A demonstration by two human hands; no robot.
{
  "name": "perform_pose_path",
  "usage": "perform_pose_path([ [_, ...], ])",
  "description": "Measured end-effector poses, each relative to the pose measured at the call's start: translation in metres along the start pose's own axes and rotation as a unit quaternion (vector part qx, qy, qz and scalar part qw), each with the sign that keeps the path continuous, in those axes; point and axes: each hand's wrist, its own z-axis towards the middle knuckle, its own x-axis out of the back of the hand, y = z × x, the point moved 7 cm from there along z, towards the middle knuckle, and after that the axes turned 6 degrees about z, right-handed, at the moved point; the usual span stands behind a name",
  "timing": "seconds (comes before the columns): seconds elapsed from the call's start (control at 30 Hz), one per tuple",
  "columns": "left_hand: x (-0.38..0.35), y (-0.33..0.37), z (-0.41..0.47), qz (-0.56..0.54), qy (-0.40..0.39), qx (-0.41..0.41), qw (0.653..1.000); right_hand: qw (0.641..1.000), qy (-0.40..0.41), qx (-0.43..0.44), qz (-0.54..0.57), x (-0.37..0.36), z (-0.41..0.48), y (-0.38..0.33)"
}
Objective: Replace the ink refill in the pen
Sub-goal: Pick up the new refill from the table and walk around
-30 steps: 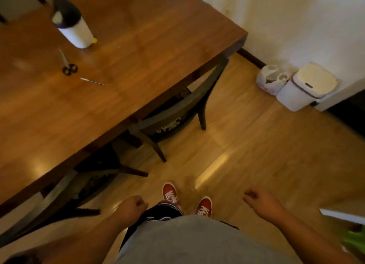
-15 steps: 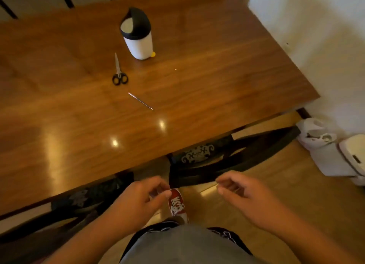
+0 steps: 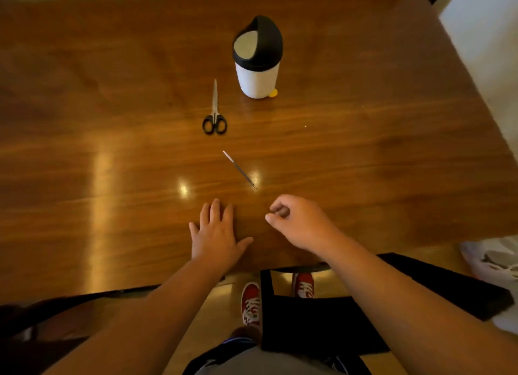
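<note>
A thin ink refill (image 3: 239, 169) lies slanted on the brown wooden table (image 3: 364, 164), its tip pointing toward me and to the right. My left hand (image 3: 217, 234) rests flat on the table near its front edge, fingers spread, holding nothing. My right hand (image 3: 297, 223) hovers just right of it, fingers curled loosely with nothing visible in them, a short way below the refill's tip. No pen body is in view.
Black-handled scissors (image 3: 214, 114) lie beyond the refill. A small white bin with a black swing lid (image 3: 258, 60) stands behind them. Dark chairs (image 3: 322, 318) sit under the table's front edge. A white bag (image 3: 496, 259) is on the floor at right.
I have turned to face the table and come up close. Both hands rose from in front of my waist to above the table's near edge; the left one now lies flat.
</note>
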Motion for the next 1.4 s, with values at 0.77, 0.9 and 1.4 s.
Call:
perform_pose_path([
  [0.77, -0.033, -0.001, 0.028, 0.025, 0.066, 0.015, 0.997, 0.846, 0.093, 0.354, -0.387, 0.003, 0.137, -0.05],
  [0.9, -0.035, -0.002, 0.028, 0.021, 0.071, 0.011, 0.997, 0.873, 0.133, 0.27, -0.384, 0.008, 0.129, -0.037],
  [1.4, -0.035, -0.005, 0.008, 0.026, 0.078, -0.032, 0.996, 0.963, 0.115, -0.11, 0.216, -0.01, 0.011, 0.043],
])
